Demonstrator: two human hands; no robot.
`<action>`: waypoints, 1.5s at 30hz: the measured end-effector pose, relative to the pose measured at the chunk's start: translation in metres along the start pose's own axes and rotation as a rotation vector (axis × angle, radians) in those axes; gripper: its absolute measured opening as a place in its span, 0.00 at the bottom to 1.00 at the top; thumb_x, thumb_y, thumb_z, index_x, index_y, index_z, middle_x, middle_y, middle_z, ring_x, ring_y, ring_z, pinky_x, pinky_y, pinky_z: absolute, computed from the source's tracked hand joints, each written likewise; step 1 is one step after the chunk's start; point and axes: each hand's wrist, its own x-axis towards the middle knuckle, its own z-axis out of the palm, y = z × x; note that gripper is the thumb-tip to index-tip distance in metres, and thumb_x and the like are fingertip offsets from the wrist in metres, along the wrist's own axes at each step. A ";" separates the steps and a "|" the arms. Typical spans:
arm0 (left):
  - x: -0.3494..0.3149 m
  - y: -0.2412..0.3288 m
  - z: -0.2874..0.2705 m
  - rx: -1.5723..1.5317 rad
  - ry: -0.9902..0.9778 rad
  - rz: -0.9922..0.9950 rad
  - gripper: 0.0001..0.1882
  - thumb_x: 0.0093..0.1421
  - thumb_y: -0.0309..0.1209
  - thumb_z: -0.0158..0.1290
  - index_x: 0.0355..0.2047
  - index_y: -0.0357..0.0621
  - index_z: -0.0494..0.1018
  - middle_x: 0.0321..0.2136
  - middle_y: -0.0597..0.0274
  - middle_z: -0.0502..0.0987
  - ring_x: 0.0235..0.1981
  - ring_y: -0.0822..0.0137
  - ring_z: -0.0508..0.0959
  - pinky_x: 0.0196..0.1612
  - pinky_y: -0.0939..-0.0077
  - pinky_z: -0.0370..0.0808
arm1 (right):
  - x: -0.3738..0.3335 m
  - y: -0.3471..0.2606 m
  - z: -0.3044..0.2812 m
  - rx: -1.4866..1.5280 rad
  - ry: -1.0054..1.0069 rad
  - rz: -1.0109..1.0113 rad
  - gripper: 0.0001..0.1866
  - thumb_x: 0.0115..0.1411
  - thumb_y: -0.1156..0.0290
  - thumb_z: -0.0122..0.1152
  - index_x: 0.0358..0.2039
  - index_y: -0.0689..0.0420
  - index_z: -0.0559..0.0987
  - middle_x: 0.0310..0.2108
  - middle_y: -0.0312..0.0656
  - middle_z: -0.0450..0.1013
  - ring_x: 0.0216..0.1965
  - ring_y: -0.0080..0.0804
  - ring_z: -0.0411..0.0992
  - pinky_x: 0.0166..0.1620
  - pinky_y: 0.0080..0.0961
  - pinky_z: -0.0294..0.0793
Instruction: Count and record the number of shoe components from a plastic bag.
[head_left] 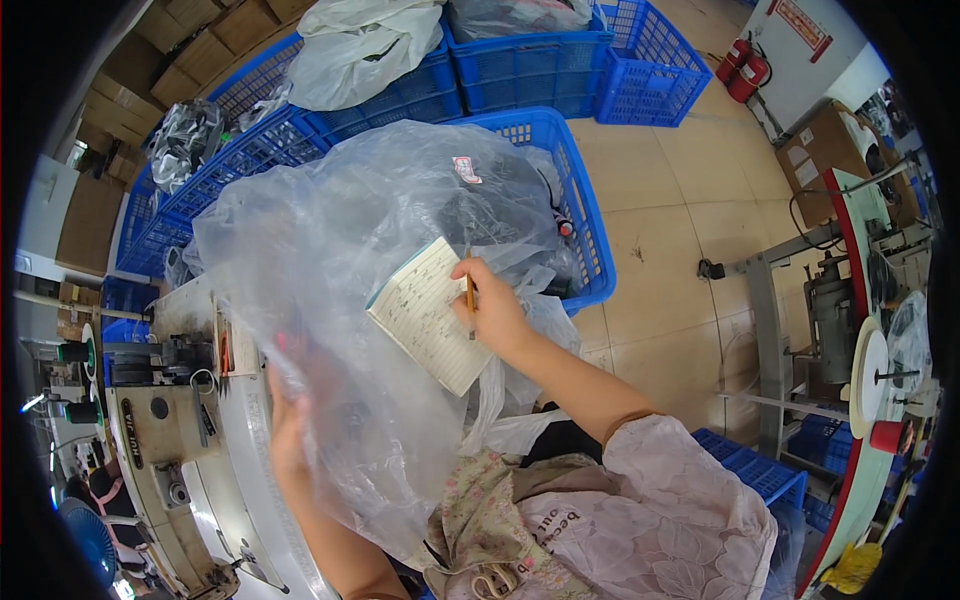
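My right hand (492, 308) is closed around an orange-brown pencil (470, 290), over a small lined notepad (425, 320) with handwriting on it. The notepad rests tilted on a large clear plastic bag (300, 230). That bag bulges with dark contents and sits in a blue plastic crate (583, 190) in front of me. To the left, my left hand (290, 415) reaches up against the bag's side. Cloudy plastic covers its fingers, so their grip is hidden. A small white and red label (466, 169) lies on top of the bag.
Several blue crates (530, 70) with bagged goods line the back. At the left stands a sewing machine (160, 450) on a pale table. Another machine bench (850, 300) with a red edge is at the right, beyond the tiled floor (660, 250). Fire extinguishers (742, 70) stand far right.
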 end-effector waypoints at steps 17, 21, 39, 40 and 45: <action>0.020 0.000 -0.053 0.099 0.517 0.043 0.18 0.54 0.22 0.47 0.46 0.35 0.69 0.38 0.59 0.75 0.36 0.70 0.75 0.39 0.79 0.72 | 0.013 0.000 -0.173 -0.283 0.547 -0.044 0.20 0.51 0.88 0.47 0.43 0.55 0.66 0.38 0.42 0.68 0.38 0.31 0.69 0.40 0.26 0.68; 0.033 0.040 -0.046 0.127 0.489 0.197 0.18 0.55 0.24 0.48 0.47 0.35 0.68 0.39 0.59 0.75 0.37 0.69 0.75 0.40 0.78 0.72 | 0.028 0.010 -0.177 -0.769 0.437 0.105 0.19 0.52 0.85 0.49 0.44 0.54 0.66 0.35 0.49 0.70 0.33 0.46 0.72 0.37 0.35 0.71; 0.075 0.065 -0.119 0.446 0.368 0.346 0.20 0.57 0.33 0.51 0.49 0.40 0.68 0.38 0.58 0.74 0.35 0.67 0.76 0.35 0.78 0.75 | 0.046 0.142 -0.101 -1.038 -0.202 0.585 0.21 0.53 0.71 0.53 0.48 0.61 0.65 0.47 0.56 0.70 0.46 0.51 0.73 0.45 0.41 0.73; 0.074 0.064 -0.121 0.440 0.346 0.389 0.20 0.57 0.33 0.51 0.49 0.39 0.67 0.38 0.57 0.74 0.36 0.66 0.76 0.35 0.78 0.75 | 0.048 0.140 -0.102 -1.101 -0.268 0.617 0.21 0.54 0.70 0.52 0.48 0.60 0.66 0.45 0.55 0.72 0.46 0.50 0.73 0.45 0.40 0.73; 0.064 0.061 -0.120 0.436 0.377 0.378 0.23 0.57 0.33 0.51 0.51 0.38 0.65 0.41 0.56 0.73 0.38 0.65 0.76 0.36 0.76 0.75 | 0.054 0.130 -0.114 -1.117 -0.247 0.488 0.15 0.55 0.69 0.51 0.42 0.60 0.72 0.40 0.54 0.75 0.44 0.48 0.74 0.44 0.38 0.74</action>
